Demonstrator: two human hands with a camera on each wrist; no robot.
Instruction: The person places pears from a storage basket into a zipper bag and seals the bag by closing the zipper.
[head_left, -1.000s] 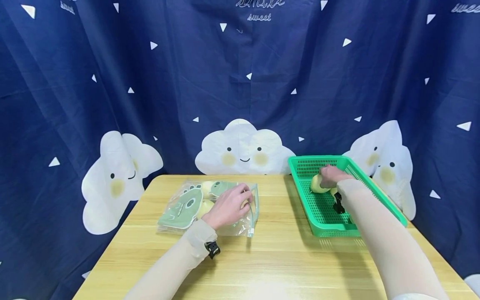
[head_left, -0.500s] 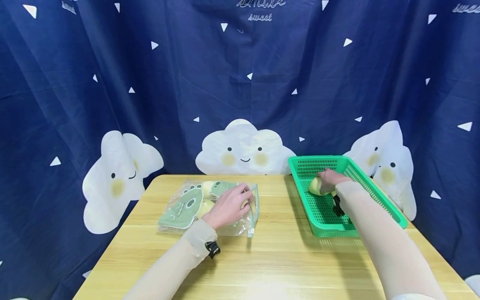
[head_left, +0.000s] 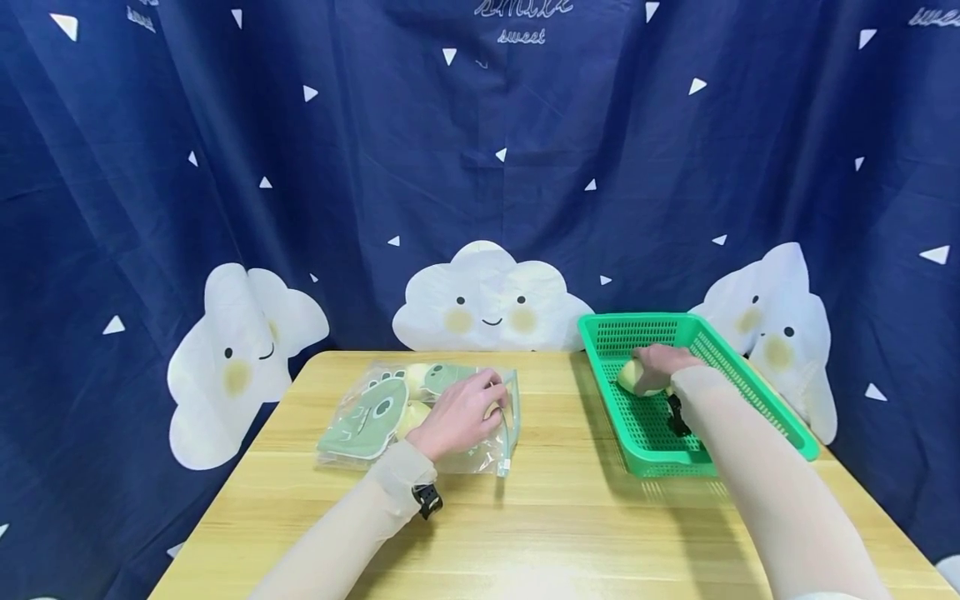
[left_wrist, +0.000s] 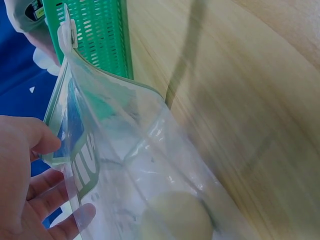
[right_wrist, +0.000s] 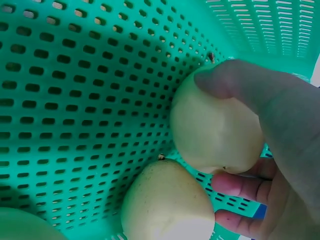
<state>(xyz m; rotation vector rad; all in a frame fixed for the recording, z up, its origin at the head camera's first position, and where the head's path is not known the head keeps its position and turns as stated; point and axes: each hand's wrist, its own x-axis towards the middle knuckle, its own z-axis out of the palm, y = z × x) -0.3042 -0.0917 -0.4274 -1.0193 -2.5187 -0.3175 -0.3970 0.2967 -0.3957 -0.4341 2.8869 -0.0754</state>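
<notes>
My left hand [head_left: 465, 412] pinches the open edge of a clear slider zip bag [left_wrist: 130, 135] printed with a green dinosaur. The bag lies on its side on the table, with pale yellow pears [head_left: 412, 417] showing inside. Over in the green basket, my right hand [head_left: 660, 362] grips a pale yellow pear [right_wrist: 215, 125], thumb on top and fingertips underneath. A second pear [right_wrist: 167, 205] sits right beside it on the basket floor, its stem pointing to the basket wall. Part of a round green thing [right_wrist: 25, 225] shows at the lower left corner of the right wrist view.
The green perforated basket [head_left: 667, 457] stands at the table's right side, its walls rising around my right hand. Wooden tabletop [head_left: 555, 500] stretches between bag and basket. Behind the table hangs a dark blue curtain [head_left: 420, 167] with white clouds.
In the basket, my right hand has come down slightly and closer round the pear, which has shifted a little. My left hand and the bag stay in place.
</notes>
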